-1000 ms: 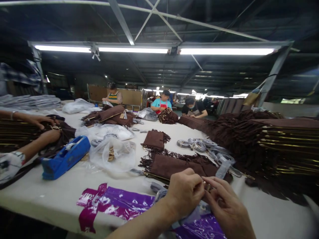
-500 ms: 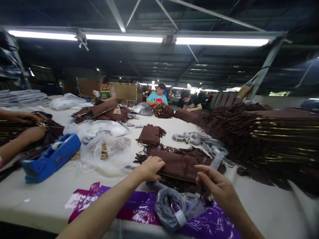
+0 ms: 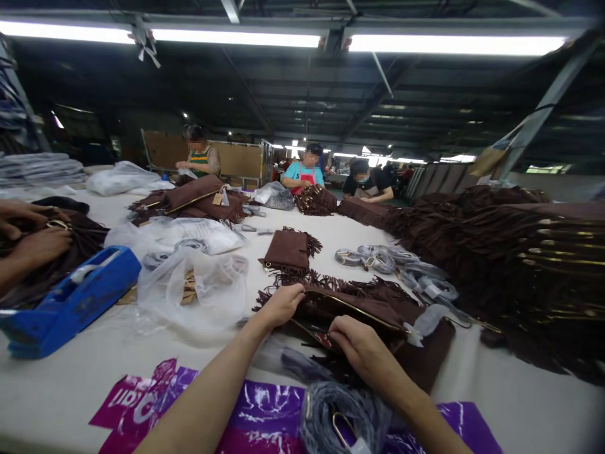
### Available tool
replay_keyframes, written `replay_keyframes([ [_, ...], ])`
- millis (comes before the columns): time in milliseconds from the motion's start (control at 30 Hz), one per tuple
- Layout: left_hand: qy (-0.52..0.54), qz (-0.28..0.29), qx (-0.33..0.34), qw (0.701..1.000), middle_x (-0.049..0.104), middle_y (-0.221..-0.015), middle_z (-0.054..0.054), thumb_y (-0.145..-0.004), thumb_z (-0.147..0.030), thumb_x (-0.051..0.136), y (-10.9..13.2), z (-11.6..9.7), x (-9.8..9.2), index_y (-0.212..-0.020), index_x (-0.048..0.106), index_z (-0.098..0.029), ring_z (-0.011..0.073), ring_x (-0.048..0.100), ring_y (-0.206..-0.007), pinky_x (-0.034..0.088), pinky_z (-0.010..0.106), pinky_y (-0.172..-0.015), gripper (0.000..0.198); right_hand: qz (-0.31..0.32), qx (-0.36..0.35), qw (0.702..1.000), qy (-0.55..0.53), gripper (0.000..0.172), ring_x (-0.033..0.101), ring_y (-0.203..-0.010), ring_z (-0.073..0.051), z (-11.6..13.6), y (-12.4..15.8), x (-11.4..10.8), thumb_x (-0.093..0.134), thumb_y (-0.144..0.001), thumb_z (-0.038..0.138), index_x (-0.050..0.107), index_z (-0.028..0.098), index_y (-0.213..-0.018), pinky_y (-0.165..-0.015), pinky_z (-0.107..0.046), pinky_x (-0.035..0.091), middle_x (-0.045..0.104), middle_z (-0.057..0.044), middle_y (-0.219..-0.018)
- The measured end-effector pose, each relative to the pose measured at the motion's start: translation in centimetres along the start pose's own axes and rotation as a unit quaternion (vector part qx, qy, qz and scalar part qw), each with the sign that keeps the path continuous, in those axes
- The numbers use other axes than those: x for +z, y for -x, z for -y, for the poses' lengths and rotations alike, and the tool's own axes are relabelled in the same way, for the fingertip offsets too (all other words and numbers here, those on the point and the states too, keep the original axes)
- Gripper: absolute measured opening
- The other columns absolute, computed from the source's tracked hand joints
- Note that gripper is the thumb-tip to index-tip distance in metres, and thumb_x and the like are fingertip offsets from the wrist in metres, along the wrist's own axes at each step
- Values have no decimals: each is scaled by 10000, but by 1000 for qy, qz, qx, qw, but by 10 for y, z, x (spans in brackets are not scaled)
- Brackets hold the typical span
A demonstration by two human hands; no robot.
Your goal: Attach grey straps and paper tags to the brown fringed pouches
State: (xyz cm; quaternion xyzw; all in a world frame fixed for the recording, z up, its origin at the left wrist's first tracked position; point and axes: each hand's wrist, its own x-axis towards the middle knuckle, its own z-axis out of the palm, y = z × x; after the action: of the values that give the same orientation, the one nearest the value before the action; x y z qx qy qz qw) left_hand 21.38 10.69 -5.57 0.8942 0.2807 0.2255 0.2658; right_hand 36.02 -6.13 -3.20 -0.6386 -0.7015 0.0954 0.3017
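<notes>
A dark brown fringed zip bag (image 3: 378, 307) lies on the table before me, its gold-toothed zipper parted and the dark inside showing. At the bag's left end, my left hand (image 3: 283, 304) pinches the edge of the opening. My right hand (image 3: 354, 340) is closed on the near edge of the mouth, by a small red and white patch on the lining; its fingertips are partly hidden. Nearer me rests a coiled grey strap in clear plastic (image 3: 324, 410) with a gold clasp, on top of a purple plastic bag (image 3: 269, 410).
A blue tape dispenser (image 3: 80, 302) and a clear bag of tags (image 3: 222, 284) stand left. A smaller brown pouch (image 3: 287, 250) lies beyond my hands. Wrapped straps (image 3: 368, 258) and a tall bag stack (image 3: 510, 265) are right. Co-workers sit behind; another person's hands (image 3: 42, 243) work at left.
The brown bag's mouth now gapes where it was closed before. My right hand has moved left and down onto its near edge. The view has shifted, tilting downward.
</notes>
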Motion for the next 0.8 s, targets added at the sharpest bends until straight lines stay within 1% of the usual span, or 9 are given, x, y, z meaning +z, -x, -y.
replay_keyframes([
  [100, 22, -15, -16, 1000, 607, -823, 17, -909, -218, 370, -2, 6, 3, -816, 540, -177, 164, 549, -782, 429, 258, -738, 199, 33, -20, 999, -26, 195, 611, -776, -173, -5, -13, 19, 427, -868, 148, 548, 209, -728, -716, -269, 459, 652, -33, -814],
  [200, 80, -25, -19, 996, 588, -840, 7, -859, -162, 397, -1, 10, 5, -872, 518, -183, 156, 541, -812, 434, 251, -764, 124, 82, -94, 990, -61, 189, 633, -965, -181, -7, -12, 35, 423, -839, 108, 560, 212, -759, -805, -262, 472, 674, -64, -1095],
  [267, 135, -32, -10, 990, 578, -861, 1, -811, -111, 410, 0, 12, 6, -930, 491, -187, 152, 537, -836, 436, 250, -792, 163, 105, -122, 985, -54, 199, 632, -998, -179, -7, -6, 42, 415, -835, 101, 568, 219, -786, -807, -253, 473, 652, -61, -1195],
  [333, 169, -37, 5, 985, 585, -923, 9, -779, -80, 409, 2, 12, 6, -940, 467, -194, 154, 539, -888, 430, 263, -847, 206, 114, -116, 986, -38, 194, 642, -942, -177, -5, -1, 45, 416, -842, 110, 568, 221, -801, -775, -251, 471, 667, -59, -1165],
  [433, 192, -36, 22, 980, 599, -1040, 24, -788, -83, 402, 4, 7, 5, -868, 439, -202, 162, 540, -979, 409, 283, -918, 149, 107, -86, 989, -48, 171, 632, -811, -162, -3, 2, 44, 427, -873, 138, 560, 217, -801, -723, -243, 458, 696, -43, -979],
  [533, 209, -56, 27, 976, 605, -1068, 24, -833, -113, 385, 7, 1, 4, -836, 419, -205, 161, 543, -991, 411, 282, -922, 98, 65, -53, 992, -98, 199, 612, -777, -154, -6, 1, 38, 412, -917, 192, 546, 216, -771, -730, -243, 452, 675, -27, -873],
  [667, 212, -86, 26, 973, 606, -1077, 24, -838, -107, 385, 7, 0, 1, -863, 407, -208, 158, 540, -1007, 401, 288, -946, 107, -67, 68, 992, -81, 250, 575, -733, -185, -25, 3, 17, 425, -921, 320, 542, 212, -728, -708, -289, 434, 626, -30, -758],
  [733, 187, -65, 27, 980, 611, -1035, 21, -839, -106, 390, 8, 1, -1, -882, 417, -207, 157, 551, -960, 424, 284, -910, 113, -116, 115, 982, -99, 264, 523, -642, -174, -34, 6, 2, 467, -895, 386, 543, 212, -714, -618, -279, 404, 558, -2, -649],
  [800, 130, -41, 44, 990, 609, -1010, 24, -845, -93, 370, 10, -4, -4, -894, 439, -203, 154, 558, -908, 448, 277, -866, 139, -120, 144, 965, -181, 281, 444, -540, -140, -41, 9, -11, 493, -880, 448, 540, 212, -736, -518, -249, 345, 462, 40, -561],
])
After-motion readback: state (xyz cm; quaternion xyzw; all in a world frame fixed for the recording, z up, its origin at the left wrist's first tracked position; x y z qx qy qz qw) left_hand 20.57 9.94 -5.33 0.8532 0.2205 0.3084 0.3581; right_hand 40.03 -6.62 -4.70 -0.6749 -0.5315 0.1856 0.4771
